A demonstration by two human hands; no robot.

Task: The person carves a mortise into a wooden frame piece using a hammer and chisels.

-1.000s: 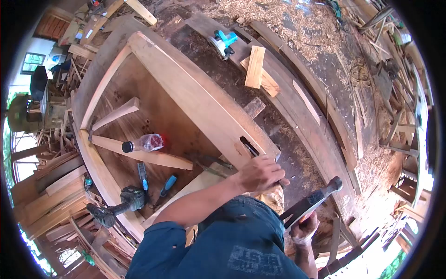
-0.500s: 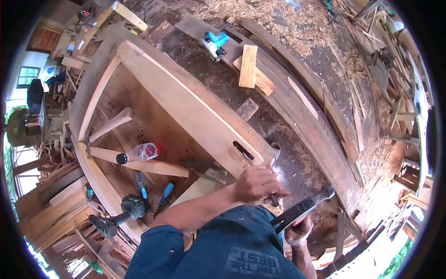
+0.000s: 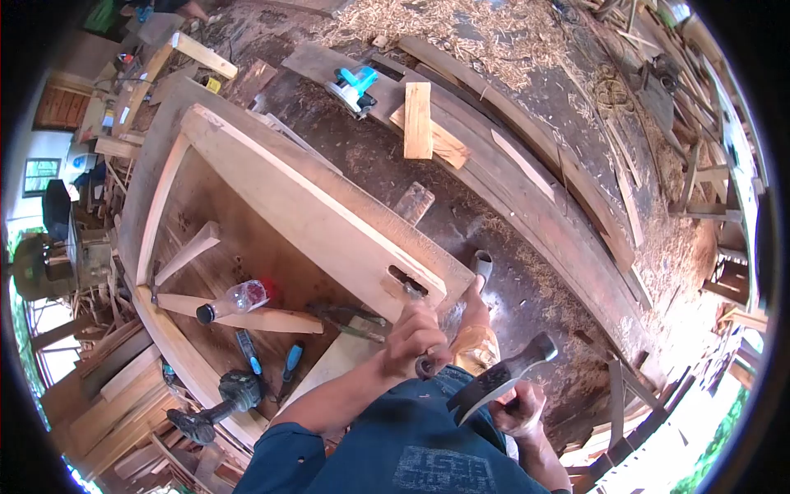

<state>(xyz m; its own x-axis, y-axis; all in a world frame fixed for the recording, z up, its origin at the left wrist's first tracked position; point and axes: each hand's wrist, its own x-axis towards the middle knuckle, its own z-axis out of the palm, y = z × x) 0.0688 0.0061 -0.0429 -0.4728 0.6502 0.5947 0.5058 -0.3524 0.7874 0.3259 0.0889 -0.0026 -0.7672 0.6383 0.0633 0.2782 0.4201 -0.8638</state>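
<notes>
Pale wood beneath, held a chisel-like tool point(image 3: 425, 366) in the left hand point(image 3: 414, 337), closed narrow around it, its blade at the slot point(image 3: 409, 281) in the board point(image 3: 280, 206), toward the end nearer the leg point(image 3: 476, 317). On the shirt point(image 3: 387, 436) side of the slot, gripped a hammer point(image 3: 500, 376) in the right hand point(image 3: 522, 407), fingers wrapped about a mostly hidden handle.

Risked, by judgement, a glancing blow onto the left knuckles, from a small striking end just above the fist and a hammer angled across it. Risked a split in the short wood between slot and board end too, through levering or driving too hard there. Might have skidded the blade out of the slot toward the leg just beside, given a shallow bite or a tilted shaft. Could also have jolted the bottle point(image 3: 239, 300), well apart from the slot on the inner side, by shaking the frame.

Angled the left forearm from the shirt up toward the slot, fist just short of the opening. Bent the right arm farther from the slot, with the hammer's round face outward, its claw toward the shirt, and its head apart from the tool's end.
</notes>
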